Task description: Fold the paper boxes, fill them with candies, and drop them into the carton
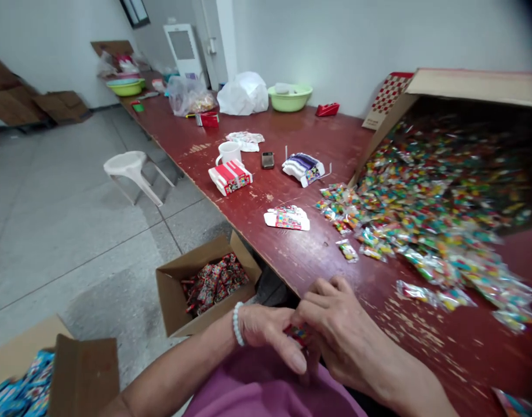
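Note:
Close to my lap, my left hand [272,333] wears a pale bead bracelet and is closed around a small red printed pack [297,334], mostly covered by fingers. My right hand [335,327] is bent over the same pack, its fingers pressed against the top. Whether the pack is a carton or a sachet, I cannot make out. Beyond my hands, a flattened printed carton [287,218] lies on the red table [292,255]. A single clear candy sachet [347,250] rests to its right, near a big heap of candy sachets [440,208].
The heap spills from a tipped cardboard box [474,84]. Stacks of red cartons [231,176] and purple cartons [303,168] stand near a white mug [229,153]. On the floor at left are a box of red packs [170,301], a box of blue packs [87,370] and a white stool [127,162].

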{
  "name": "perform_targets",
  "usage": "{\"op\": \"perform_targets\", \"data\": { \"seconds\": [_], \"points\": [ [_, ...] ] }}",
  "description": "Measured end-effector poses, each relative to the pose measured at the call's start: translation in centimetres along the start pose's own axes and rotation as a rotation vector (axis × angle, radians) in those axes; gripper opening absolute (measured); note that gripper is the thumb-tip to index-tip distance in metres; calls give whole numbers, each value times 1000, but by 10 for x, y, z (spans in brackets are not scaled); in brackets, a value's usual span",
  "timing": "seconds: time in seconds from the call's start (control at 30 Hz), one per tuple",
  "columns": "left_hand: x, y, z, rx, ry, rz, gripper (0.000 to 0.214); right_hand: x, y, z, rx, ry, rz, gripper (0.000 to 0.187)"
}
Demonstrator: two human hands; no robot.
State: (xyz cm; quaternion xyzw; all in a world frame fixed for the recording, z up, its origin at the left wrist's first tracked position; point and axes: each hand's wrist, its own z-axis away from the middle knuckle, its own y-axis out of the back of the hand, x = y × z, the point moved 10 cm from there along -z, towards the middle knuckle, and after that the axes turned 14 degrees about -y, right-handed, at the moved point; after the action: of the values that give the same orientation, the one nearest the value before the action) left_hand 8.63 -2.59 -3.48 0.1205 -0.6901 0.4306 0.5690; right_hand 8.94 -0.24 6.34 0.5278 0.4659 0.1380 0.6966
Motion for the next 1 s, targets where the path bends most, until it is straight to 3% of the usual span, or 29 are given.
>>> {"op": "perform_targets", "data": {
  "seconds": [0.1, 0.2, 0.3, 0.43, 0.6, 0.7, 0.83, 1.0],
  "points": [
    [3, -2, -2, 21, 10, -33, 48, -9, -3, 2, -13, 41, -1, 14],
    [7, 2, -4, 100, 6, -115, 33, -14, 4, 4, 24, 63, -40, 17],
    [12, 7, -4, 210, -27, -92, 27, -7, 27, 9, 209, 39, -108, 44],
    [17, 5, -4, 251, -51, 38, 31, 38, 50, 29, 514, -183, -325, 62],
    [21, 9, -5, 372, -89, 80, 26, 88, 14, 41, 439, -450, -732, 58],
    [20, 13, -7, 447, -123, 12, 27, 91, 0, 40, 402, -485, -923, 56],
    [18, 14, -13, 460, -162, -21, 31, 81, -21, 32, 223, -491, -1219, 28],
    [38, 28, -8, 564, -243, -211, 30, 98, -10, 38, 378, -544, -1144, 28]
  ]
}}
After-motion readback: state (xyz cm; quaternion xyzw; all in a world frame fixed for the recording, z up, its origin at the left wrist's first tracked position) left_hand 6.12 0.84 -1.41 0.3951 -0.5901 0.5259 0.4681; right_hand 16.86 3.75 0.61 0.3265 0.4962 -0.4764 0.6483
